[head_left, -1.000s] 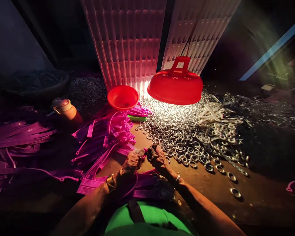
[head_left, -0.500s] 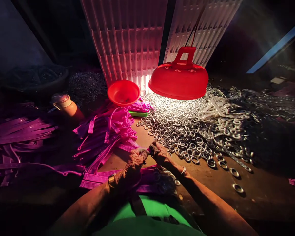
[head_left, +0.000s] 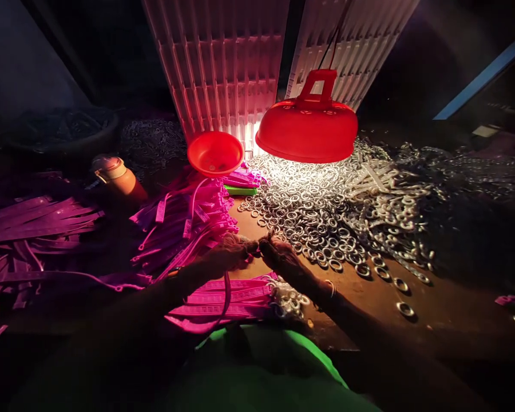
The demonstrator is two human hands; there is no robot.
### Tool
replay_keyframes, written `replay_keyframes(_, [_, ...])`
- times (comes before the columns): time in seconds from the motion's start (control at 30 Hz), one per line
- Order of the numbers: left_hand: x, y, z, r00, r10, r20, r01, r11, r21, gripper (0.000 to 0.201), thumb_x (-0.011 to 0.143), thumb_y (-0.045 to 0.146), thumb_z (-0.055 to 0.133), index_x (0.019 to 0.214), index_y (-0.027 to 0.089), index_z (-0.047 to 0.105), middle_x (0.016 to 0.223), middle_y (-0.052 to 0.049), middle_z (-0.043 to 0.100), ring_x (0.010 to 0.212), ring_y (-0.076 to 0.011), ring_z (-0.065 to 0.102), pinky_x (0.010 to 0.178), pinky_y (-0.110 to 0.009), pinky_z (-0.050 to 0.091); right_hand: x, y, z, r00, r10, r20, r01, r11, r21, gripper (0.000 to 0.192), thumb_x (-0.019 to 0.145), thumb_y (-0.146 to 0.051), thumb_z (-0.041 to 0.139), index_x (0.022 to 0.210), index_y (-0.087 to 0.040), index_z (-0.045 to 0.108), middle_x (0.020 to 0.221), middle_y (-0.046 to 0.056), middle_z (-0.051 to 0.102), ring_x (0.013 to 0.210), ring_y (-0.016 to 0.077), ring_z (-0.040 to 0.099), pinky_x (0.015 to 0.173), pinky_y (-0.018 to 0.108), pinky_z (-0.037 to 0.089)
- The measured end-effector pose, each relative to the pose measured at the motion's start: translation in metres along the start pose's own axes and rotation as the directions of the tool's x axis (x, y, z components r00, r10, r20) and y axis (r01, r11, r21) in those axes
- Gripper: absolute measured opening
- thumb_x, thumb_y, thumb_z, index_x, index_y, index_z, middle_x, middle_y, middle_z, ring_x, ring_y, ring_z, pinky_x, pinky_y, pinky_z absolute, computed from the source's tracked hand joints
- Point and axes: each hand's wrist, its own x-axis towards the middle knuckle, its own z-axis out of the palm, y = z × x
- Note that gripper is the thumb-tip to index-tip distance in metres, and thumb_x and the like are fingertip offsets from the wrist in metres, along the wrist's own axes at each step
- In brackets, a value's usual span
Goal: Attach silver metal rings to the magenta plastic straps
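Note:
My left hand [head_left: 229,254] and my right hand [head_left: 278,254] meet fingertip to fingertip above the brown work surface [head_left: 369,309], pinching the end of a thin pink strap [head_left: 226,294] that loops down toward my lap. Whether a ring sits between the fingers is too small to tell. A stack of pink straps with metal rings at their ends [head_left: 232,297] lies just below my hands. A big heap of loose metal rings [head_left: 326,217] spreads to the right of my right hand.
A red hanging lamp [head_left: 306,131] lights the rings. A red bowl [head_left: 215,153], a green object [head_left: 240,190], a pile of pink straps [head_left: 184,223] and a capped bottle [head_left: 118,177] stand left. White ribbed panels [head_left: 223,68] rise behind. More straps [head_left: 34,229] lie far left.
Both hands have moved up and away from my body, staying pinched together on the strap. The view has tilted, so the stack of strapped rings below them shows more fully.

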Motion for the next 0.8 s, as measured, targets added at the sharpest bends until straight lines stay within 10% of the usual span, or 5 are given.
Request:
replay_keyframes(0.13, [-0.020,0.013,-0.006,0.986,-0.091,0.137,0.062,0.977,0.204,0.048,0.061,0.059,0.073,0.064,0.012,0.063,0.042,0.008,0.037,0.036,-0.0030,0.023,0.038,-0.024,0.010,-0.039,-0.021,0.002,0.979,-0.119,0.165,0.161,0.949,-0.271,0.027,0.089,-0.033,0.049,0.110,-0.016,0.045,0.061,-0.003,0.052,0.046,0.0082,0.038,0.045,0.021,0.024])
replay_keyframes(0.33, [-0.039,-0.017,0.001,0.939,-0.125,0.322,0.049,0.971,0.234,0.049,0.070,0.059,0.067,0.067,0.010,0.065,0.055,0.003,0.047,0.050,-0.0063,0.034,0.046,-0.022,0.023,-0.086,-0.018,0.015,0.968,-0.119,0.221,0.238,0.716,-0.656,0.025,0.075,-0.015,0.050,0.100,-0.013,0.045,0.065,0.003,0.059,0.048,0.0128,0.043,0.050,0.028,0.018])
replay_keyframes(0.5, [-0.052,-0.050,0.010,0.935,-0.140,0.326,0.138,0.990,0.030,0.053,0.070,0.061,0.068,0.055,0.015,0.047,0.048,0.006,0.037,0.046,-0.0057,0.031,0.044,-0.022,0.021,-0.097,-0.010,0.020,0.969,-0.065,0.240,0.198,0.786,-0.585,0.030,0.072,-0.016,0.049,0.102,-0.016,0.043,0.063,0.000,0.059,0.047,0.0124,0.042,0.051,0.027,0.020])
replay_keyframes(0.8, [-0.066,-0.064,0.027,0.974,-0.112,0.197,0.166,0.944,-0.284,0.045,0.070,0.054,0.073,0.065,0.010,0.061,0.059,0.000,0.053,0.053,-0.0072,0.043,0.048,-0.020,0.030,-0.090,0.003,0.027,0.970,0.051,0.240,0.011,0.968,-0.250,0.011,0.084,-0.027,0.050,0.091,-0.019,0.046,0.070,0.000,0.055,0.056,0.0111,0.043,0.050,0.023,0.030])
